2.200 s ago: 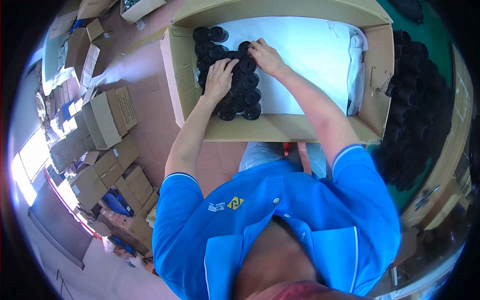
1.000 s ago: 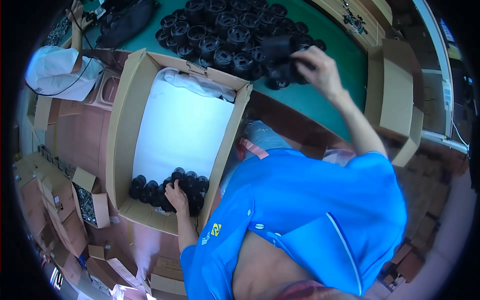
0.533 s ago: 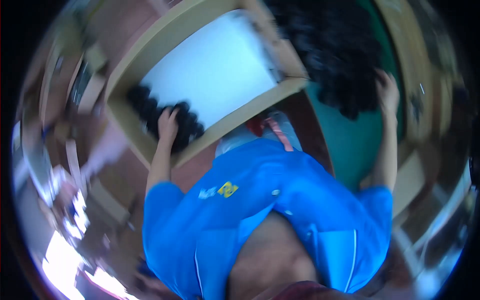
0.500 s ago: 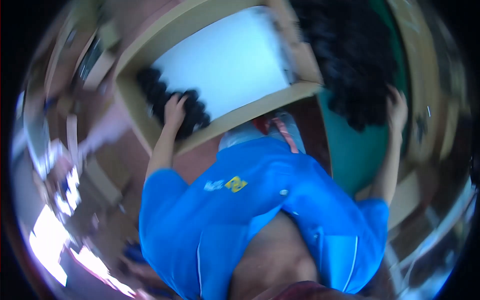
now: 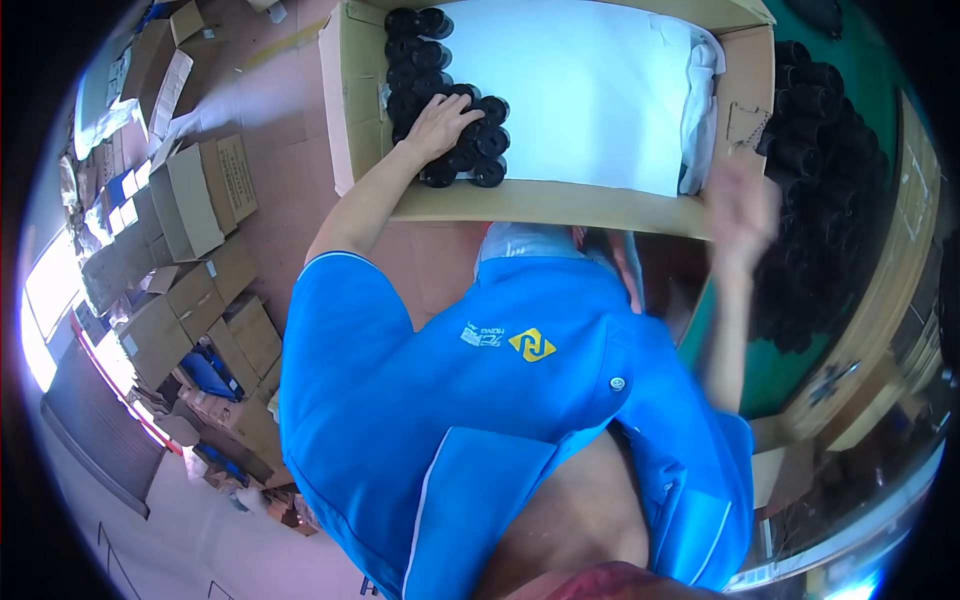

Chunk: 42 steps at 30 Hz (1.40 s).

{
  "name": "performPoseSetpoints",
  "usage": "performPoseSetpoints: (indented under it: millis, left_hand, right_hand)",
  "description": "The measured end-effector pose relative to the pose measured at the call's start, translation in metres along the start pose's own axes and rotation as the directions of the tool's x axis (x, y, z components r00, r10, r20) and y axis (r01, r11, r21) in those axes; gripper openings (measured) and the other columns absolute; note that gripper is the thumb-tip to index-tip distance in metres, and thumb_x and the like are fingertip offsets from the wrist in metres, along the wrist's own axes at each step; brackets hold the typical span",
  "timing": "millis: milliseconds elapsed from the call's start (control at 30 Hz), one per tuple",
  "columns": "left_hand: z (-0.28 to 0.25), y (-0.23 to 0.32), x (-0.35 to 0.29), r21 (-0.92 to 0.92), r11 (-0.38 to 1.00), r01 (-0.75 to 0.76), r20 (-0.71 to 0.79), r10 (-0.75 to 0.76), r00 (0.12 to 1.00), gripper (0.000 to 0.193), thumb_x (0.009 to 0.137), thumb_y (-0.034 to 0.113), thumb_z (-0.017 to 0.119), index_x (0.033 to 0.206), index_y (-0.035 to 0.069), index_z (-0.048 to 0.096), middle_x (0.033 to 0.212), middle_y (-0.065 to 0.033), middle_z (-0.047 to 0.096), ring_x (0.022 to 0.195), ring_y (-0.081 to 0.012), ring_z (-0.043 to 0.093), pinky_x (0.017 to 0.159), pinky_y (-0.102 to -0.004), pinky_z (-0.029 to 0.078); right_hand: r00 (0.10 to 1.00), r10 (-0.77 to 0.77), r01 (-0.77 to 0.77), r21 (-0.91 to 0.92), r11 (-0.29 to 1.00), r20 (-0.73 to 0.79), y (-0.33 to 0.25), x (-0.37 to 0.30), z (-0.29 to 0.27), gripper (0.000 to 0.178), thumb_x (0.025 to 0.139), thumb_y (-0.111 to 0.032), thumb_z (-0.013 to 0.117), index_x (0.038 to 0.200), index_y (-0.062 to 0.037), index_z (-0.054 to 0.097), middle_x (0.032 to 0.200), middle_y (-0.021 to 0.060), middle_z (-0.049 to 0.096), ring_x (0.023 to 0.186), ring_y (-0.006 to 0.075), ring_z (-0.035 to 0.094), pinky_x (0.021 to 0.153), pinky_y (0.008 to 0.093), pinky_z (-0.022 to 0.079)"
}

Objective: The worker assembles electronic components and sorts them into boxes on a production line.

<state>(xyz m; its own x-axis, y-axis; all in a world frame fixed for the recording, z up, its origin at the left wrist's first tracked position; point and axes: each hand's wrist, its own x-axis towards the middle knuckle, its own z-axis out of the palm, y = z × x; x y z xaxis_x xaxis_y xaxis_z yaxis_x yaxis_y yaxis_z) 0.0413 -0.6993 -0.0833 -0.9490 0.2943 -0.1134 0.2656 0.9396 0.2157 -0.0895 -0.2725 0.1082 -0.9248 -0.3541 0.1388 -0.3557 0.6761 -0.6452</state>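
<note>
Black cylindrical parts (image 5: 488,172) with round ends stand packed along the left side of an open cardboard box (image 5: 560,203). My left hand (image 5: 443,128) rests on them, fingers apart and curved over the tops; the thumb is hidden. White sheet (image 5: 570,90) lines the rest of the box floor. Over the box's near right corner is my right hand (image 5: 742,212), smeared by motion, so its fingers and anything in them cannot be made out. To its right, a large pile of similar black parts (image 5: 815,220) lies on a green surface (image 5: 790,385).
Crumpled white wrapping (image 5: 700,110) lies along the box's right inner wall. A wooden edge (image 5: 905,260) bounds the green surface on the right. Several cardboard cartons (image 5: 185,205) stand on the floor at left, near a blue item (image 5: 212,372).
My right hand has come leftward from the black pile to the box corner. My left hand stays on the packed parts. The view has shifted, with the box now farther right and higher.
</note>
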Motion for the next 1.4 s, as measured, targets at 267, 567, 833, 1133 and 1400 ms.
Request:
performPoseSetpoints:
  millis: [267, 567, 833, 1133, 1400]
  left_hand:
    - [0.008, 0.0, 0.021, -0.026, 0.998, -0.064, -0.11, 0.061, 0.992, 0.025, 0.086, 0.015, 0.055, 0.109, 0.01, 0.064, 0.105, -0.009, 0.057, 0.098, -0.0256, 0.057, 0.086, -0.0364, 0.045]
    - [0.008, 0.0, 0.031, -0.073, 0.997, -0.018, 0.005, 0.018, 1.0, 0.02, 0.084, 0.007, 0.062, 0.103, 0.008, 0.068, 0.09, -0.0129, 0.059, 0.081, -0.0331, 0.06, 0.075, -0.0412, 0.05]
    - [-0.095, 0.025, 0.087, -0.429, 0.894, 0.132, -0.129, -0.205, 0.97, 0.025, 0.08, -0.003, 0.067, 0.104, 0.006, 0.071, 0.087, -0.007, 0.06, 0.072, -0.0207, 0.059, 0.069, -0.0321, 0.05]
    - [-0.214, 0.179, 0.244, -0.442, 0.86, -0.257, -0.278, 0.141, 0.95, 0.023, 0.078, -0.001, 0.068, 0.1, 0.006, 0.072, 0.083, -0.0063, 0.059, 0.072, -0.0199, 0.058, 0.069, -0.0308, 0.049]
    - [-0.224, 0.292, 0.367, -0.038, 0.767, -0.641, -0.303, 0.603, 0.738, 0.022, 0.079, 0.002, 0.065, 0.1, 0.007, 0.071, 0.09, -0.0111, 0.061, 0.079, -0.0309, 0.062, 0.075, -0.0384, 0.051]
  right_hand:
    - [0.601, -0.569, 0.676, 0.023, 0.736, 0.562, -0.058, -0.023, 0.291, 0.024, 0.09, -0.021, 0.056, 0.111, -0.0177, 0.067, 0.102, 0.009, 0.053, 0.09, 0.0245, 0.053, 0.082, 0.0347, 0.043]
    - [0.605, -0.575, 0.689, -0.001, 0.724, 0.55, -0.039, -0.072, 0.368, 0.016, 0.084, -0.018, 0.057, 0.081, -0.0071, 0.068, 0.087, 0.0111, 0.063, 0.08, 0.0306, 0.057, 0.075, 0.0421, 0.047]
    - [0.622, -0.659, 0.76, -0.124, 0.638, 0.423, -0.041, -0.049, 0.361, 0.015, 0.082, -0.013, 0.058, 0.078, -0.0092, 0.072, 0.084, 0.011, 0.066, 0.074, 0.0279, 0.059, 0.07, 0.0376, 0.047]
    - [0.65, -0.486, 0.702, -0.216, 0.679, 0.585, -0.028, -0.019, 0.32, 0.011, 0.083, -0.015, 0.059, 0.083, -0.0071, 0.067, 0.089, 0.0135, 0.064, 0.08, 0.0306, 0.058, 0.071, 0.0375, 0.048]
    - [0.911, -0.409, 0.405, 0.07, 0.912, 0.057, -0.026, -0.016, 0.242, 0.009, 0.086, -0.013, 0.058, 0.087, -0.0048, 0.062, 0.093, 0.0141, 0.055, 0.082, 0.0297, 0.053, 0.072, 0.0369, 0.047]
